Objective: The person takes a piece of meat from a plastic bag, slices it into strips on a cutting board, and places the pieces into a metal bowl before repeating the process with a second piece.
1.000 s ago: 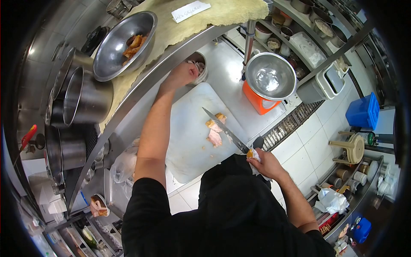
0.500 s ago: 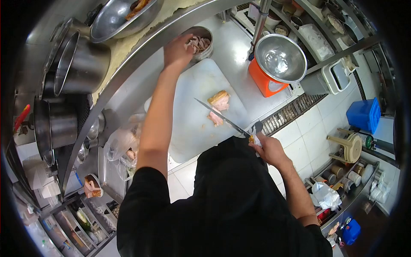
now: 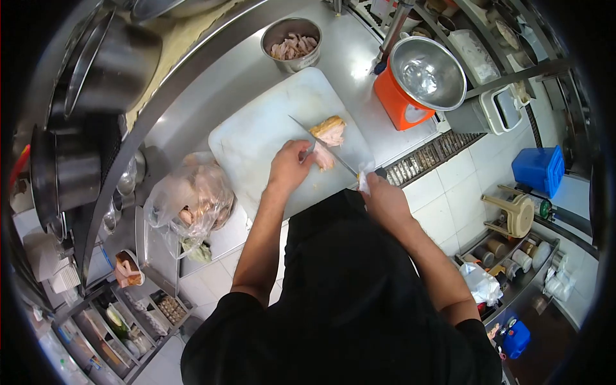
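In the head view a white cutting board (image 3: 250,138) bears a chunk of cooked meat (image 3: 329,131), pale with a golden-brown edge, and a cut pale slice (image 3: 323,158) just nearer to me. My right hand (image 3: 387,199) is closed around the handle of a long knife (image 3: 343,164), with something white, like paper or cloth, at the grip. The blade lies slantwise between chunk and slice. Close to the blade and the slice's left side is my left hand (image 3: 290,165), fingers bent and somewhat apart, with no held item visible. A metal bowl (image 3: 292,63) of sliced meat stands beyond the board.
Left of the board sits a clear plastic bag (image 3: 192,199) of meat pieces. An orange scale (image 3: 399,106) carrying a steel bowl (image 3: 428,74) stands at the back right. Large pots (image 3: 115,64) line the shelf on the left, whose metal edge curves above the counter.
My left hand has come back from the bowl of sliced meat to beside the knife and slice. The right hand still holds the knife, shifted slightly left. The plastic bag shows more fully.
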`<state>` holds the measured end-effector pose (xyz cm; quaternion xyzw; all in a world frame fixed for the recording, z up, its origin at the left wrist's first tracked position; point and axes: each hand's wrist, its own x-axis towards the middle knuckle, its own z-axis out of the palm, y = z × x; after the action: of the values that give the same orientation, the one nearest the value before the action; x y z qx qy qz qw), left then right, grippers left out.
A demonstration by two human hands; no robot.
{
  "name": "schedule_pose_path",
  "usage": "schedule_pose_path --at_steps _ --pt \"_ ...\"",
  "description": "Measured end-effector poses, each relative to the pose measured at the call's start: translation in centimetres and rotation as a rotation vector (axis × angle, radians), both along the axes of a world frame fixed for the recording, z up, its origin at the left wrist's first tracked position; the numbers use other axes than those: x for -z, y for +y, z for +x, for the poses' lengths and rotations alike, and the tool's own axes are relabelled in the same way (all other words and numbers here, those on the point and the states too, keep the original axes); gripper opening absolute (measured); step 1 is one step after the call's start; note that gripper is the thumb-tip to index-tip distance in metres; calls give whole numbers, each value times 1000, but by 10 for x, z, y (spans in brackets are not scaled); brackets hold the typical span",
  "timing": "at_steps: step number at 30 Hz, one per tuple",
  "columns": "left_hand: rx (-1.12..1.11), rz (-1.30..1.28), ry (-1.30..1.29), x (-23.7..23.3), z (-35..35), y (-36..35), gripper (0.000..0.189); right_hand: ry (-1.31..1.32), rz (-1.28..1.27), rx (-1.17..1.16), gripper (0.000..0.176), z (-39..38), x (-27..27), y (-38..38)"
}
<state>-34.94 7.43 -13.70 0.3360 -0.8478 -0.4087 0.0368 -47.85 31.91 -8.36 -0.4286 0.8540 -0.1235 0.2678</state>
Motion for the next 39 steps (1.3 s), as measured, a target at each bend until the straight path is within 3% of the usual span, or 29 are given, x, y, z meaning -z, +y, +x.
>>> schedule_pose_path --at_steps 5,10,15,19,22,28,32,39 --pt "102 -33 -13 -8 -7 4 31 52 141 -64 35 2 -22 -15" --pt "96 -48 -15 -1 -9 5 24 23 237 -34 35 13 -12 -25" --pt "110 -42 -11 0 -7 2 20 69 73 -34 39 9 29 -55" --pt "109 -102 -26 1 -8 3 24 105 37 -79 40 7 0 -63" --pt "87 -88 -25 1 -7 5 25 92 166 -96 36 13 -44 -57" --pt "164 -106 -16 0 -7 2 21 56 193 29 40 30 4 -46" --pt "217 -160 -4 5 -7 0 22 68 153 -34 37 22 17 -66" --pt "118 -71 18 1 0 3 22 46 242 -49 40 25 -40 -62"
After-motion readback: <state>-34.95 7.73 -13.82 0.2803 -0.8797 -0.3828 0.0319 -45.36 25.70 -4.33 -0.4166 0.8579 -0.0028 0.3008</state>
